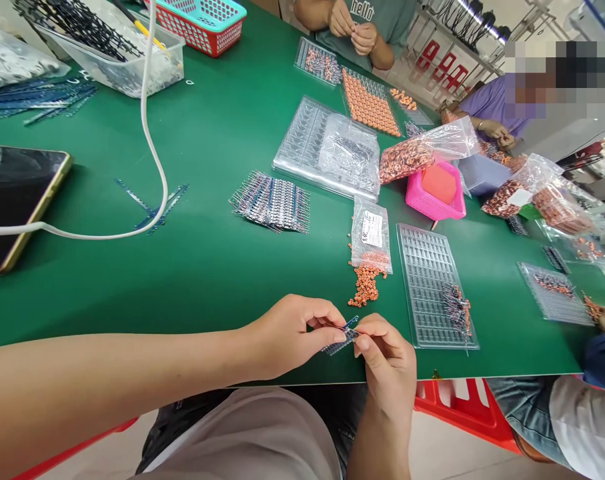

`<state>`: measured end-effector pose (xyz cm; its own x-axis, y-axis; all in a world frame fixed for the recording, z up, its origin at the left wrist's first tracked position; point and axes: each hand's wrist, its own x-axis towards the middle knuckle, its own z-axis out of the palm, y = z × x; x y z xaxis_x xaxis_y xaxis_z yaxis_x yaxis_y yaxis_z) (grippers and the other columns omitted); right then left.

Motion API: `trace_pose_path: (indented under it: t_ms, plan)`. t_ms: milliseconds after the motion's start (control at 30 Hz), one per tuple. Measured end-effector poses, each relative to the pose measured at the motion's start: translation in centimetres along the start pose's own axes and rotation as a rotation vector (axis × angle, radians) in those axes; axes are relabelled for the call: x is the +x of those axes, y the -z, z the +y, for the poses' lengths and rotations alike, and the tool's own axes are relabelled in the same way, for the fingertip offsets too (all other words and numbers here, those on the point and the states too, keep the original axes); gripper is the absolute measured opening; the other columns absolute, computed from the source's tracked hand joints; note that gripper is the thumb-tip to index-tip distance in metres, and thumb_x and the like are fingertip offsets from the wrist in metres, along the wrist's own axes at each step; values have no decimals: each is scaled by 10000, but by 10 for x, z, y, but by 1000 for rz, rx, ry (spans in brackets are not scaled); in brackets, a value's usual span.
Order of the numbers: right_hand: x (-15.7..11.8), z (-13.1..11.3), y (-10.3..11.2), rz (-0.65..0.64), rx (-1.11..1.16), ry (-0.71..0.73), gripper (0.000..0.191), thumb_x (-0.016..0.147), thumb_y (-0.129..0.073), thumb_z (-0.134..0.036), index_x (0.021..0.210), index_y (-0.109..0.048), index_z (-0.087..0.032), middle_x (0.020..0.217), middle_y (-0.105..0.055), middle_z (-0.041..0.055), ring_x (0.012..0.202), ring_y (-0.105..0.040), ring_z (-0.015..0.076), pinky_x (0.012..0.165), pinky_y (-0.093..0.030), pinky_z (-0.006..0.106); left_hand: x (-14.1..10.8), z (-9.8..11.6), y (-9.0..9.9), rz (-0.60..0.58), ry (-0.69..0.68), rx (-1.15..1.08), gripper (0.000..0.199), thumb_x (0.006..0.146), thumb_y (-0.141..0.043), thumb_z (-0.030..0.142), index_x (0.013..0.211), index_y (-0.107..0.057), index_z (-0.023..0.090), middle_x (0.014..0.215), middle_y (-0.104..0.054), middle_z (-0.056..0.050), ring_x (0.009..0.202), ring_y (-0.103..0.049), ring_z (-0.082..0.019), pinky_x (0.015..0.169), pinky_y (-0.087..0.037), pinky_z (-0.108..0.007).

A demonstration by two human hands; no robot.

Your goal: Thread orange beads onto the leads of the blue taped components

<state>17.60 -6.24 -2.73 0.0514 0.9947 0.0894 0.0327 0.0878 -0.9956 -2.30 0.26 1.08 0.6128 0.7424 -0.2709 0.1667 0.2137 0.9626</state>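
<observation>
Near the table's front edge, my left hand (302, 330) pinches a small blue-and-white patterned strip (338, 343) between thumb and fingers. My right hand (387, 350) meets it from the right, thumb and forefinger closed at the strip's end; whatever tiny piece they hold is too small to make out. Just beyond the hands lies a pile of small orange rings (366, 287), spilling from a clear labelled bag (371, 233). A stack of similar strips (272, 202) rests further back. Right of my hands, a clear ribbed tray (427, 287) carries a cluster of dark pieces with orange ends (457, 310).
A phone (17, 200) and a white cable (155, 153) lie left. Behind are a plastic bin (132, 70), a red basket (207, 37), a large clear tray (302, 140) and a pink basket (435, 193). Other people work across the table and at the right.
</observation>
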Motion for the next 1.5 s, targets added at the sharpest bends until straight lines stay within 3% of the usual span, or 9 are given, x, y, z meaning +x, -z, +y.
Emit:
trace_pose_path:
  t_ms: [233, 667, 767, 933, 1033, 1133, 1267, 1367, 1500]
  plan:
    - [4, -5, 0, -100, 25, -82, 205, 839, -770, -419, 827, -733, -218, 719, -600, 11, 634, -543, 145, 565, -440, 277, -8, 0, 2, -45, -166, 280, 182, 932, -499, 267, 814, -617, 193, 735, -601, 20, 662, -476, -132, 630, -386, -232]
    - [-5, -19, -1, -98, -138, -73, 193, 862, -698, -520, 809, -723, -335, 698, -612, 37, 559, -533, 196, 485, -434, 340, -12, 4, 3, -168, -152, 266, 201, 936, -498, 310, 817, -610, 193, 776, -605, 18, 683, -478, -134, 643, -393, -239]
    - [-1, -27, 28, 49, -344, 18, 176, 886, -695, -452, 826, -732, -291, 718, -648, 32, 621, -584, 198, 538, -467, 329, -10, 3, 2, -93, -91, 236, 231, 940, -503, 351, 828, -628, 192, 759, -620, 16, 692, -498, -145, 646, -400, -248]
    - [32, -38, 129, 516, -897, 32, 302, 868, -662, -480, 962, -744, -204, 941, -750, 72, 805, -660, 214, 751, -498, 350, -1, 0, 5, -13, -18, 171, 241, 929, -527, 382, 844, -638, 186, 767, -649, 4, 691, -533, -155, 643, -410, -256]
    - [62, -39, 182, 500, -1123, -24, 426, 871, -581, -544, 982, -752, -169, 954, -765, 132, 797, -668, 244, 734, -494, 379, 2, -1, 7, -18, -18, 126, 247, 926, -548, 398, 864, -641, 177, 762, -649, 2, 709, -558, -164, 671, -430, -263]
    - [82, -36, 203, 487, -1178, -13, 444, 838, -587, -572, 898, -760, -168, 947, -756, 176, 823, -654, 273, 776, -474, 420, 2, -2, 7, -21, -15, 96, 255, 928, -559, 406, 884, -646, 171, 774, -660, -4, 728, -579, -170, 686, -440, -268]
    - [77, -31, 180, 466, -1219, 22, 464, 864, -569, -546, 1004, -753, -144, 1010, -732, 175, 874, -643, 282, 846, -465, 452, 1, -2, 7, -14, 5, 65, 255, 927, -568, 411, 895, -647, 171, 782, -669, -7, 735, -594, -173, 692, -449, -271]
    - [52, -30, 129, 355, -1173, 121, 348, 925, -582, -461, 1068, -731, -182, 1039, -728, 124, 881, -649, 244, 831, -494, 405, 2, -3, 6, -13, 5, 39, 244, 921, -574, 404, 894, -645, 172, 783, -666, -4, 738, -594, -171, 700, -453, -271]
    - [20, -21, 55, 39, -991, 232, 132, 972, -595, -288, 1014, -707, -231, 981, -715, 57, 914, -664, 199, 813, -526, 339, 4, -5, 6, 3, 12, 27, 234, 918, -571, 392, 884, -642, 171, 766, -648, 5, 718, -572, -163, 684, -439, -266]
